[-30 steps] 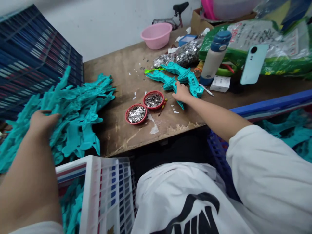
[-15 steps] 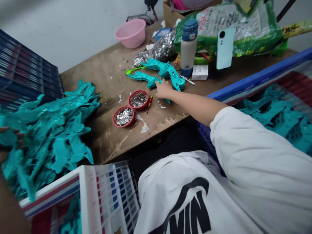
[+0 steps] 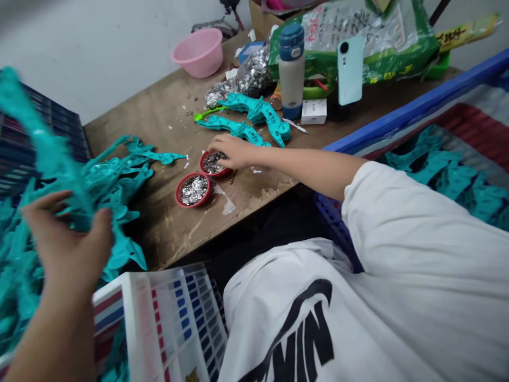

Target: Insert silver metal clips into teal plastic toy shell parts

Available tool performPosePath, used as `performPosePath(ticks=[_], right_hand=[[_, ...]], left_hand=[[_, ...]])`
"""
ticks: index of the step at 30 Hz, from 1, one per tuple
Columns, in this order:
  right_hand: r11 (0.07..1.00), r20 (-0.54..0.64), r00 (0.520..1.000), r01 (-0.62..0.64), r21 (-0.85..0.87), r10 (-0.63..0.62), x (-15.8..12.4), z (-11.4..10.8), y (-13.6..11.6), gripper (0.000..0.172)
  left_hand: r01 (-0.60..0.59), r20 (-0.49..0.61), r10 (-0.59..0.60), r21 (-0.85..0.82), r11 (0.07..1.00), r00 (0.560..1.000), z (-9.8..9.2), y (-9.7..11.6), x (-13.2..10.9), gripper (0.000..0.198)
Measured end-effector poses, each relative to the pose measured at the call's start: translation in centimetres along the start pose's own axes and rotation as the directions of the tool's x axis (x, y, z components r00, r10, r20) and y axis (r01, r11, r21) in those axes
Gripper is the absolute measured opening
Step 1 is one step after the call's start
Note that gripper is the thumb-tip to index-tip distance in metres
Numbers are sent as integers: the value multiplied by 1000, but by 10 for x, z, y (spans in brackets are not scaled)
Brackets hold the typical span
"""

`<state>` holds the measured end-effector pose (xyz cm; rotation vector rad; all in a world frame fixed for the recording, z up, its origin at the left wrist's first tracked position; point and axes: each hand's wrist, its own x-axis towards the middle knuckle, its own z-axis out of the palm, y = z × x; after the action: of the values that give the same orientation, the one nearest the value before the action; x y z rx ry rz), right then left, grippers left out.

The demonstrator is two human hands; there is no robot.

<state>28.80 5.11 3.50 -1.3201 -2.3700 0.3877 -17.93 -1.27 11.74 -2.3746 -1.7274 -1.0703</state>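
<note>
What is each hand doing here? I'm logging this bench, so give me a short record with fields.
left hand: holds a teal plastic piece above the teal pile
right hand: fingers in a red basket of silver sequins
nearby: second red basket, teal pieces on the wooden bench
also there: pink basin, water bottle, phone

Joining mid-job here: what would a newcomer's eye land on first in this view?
First comes the heap of teal moulded plastic pieces at the left end of the scarred wooden workbench, with the left hand holding up one long teal piece. Mid-bench, the right hand rests over a small round red basket of silver sequins.
</note>
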Motion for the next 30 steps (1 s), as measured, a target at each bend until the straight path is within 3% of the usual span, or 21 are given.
performPosePath(ticks=[3,7,9,12,15,18,21,23,25,28,30], right_hand=[[962,-6,999,53,267,-53,-3,-2,-17,73],[793,60,992,55,607,-115,-17,-6,-45,81],[715,40,985,96,692,-170,-22,-4,-57,71],[639,-51,985,145,756,-162,-24,0,-67,54],[619,-77,994,106,778,-73,-23,-10,-60,49],[707,-24,996,75,703,-83,-24,-34,-39,49],[795,107,990,7,607,-91,-28,-56,-21,57],[849,262,964,-103,518,-43,-32,-61,-17,60],[922,440,897,-207,327,45,-33,-58,-20,58],[962,654,734,-271,34,183,-31,-43,-26,46],[953,740,637,-303,-16,215,-29,-32,-28,43]], left_hand=[[-202,19,202,80,976,979,50,43,-30,73],[-325,35,323,65,944,946,109,90,-51,53],[-372,-12,373,18,928,928,134,105,-57,53],[-427,-64,422,-137,894,904,160,123,-64,78],[-468,21,485,-229,853,874,163,137,-67,90],[-560,191,582,-159,813,791,145,146,-65,59],[-750,226,748,-95,655,624,122,146,-62,32],[-834,241,828,-106,541,507,113,142,-61,29],[-836,310,824,-134,532,474,111,138,-62,38],[-784,457,757,-183,593,466,122,132,-65,47],[-763,542,735,-239,601,409,136,130,-68,50]])
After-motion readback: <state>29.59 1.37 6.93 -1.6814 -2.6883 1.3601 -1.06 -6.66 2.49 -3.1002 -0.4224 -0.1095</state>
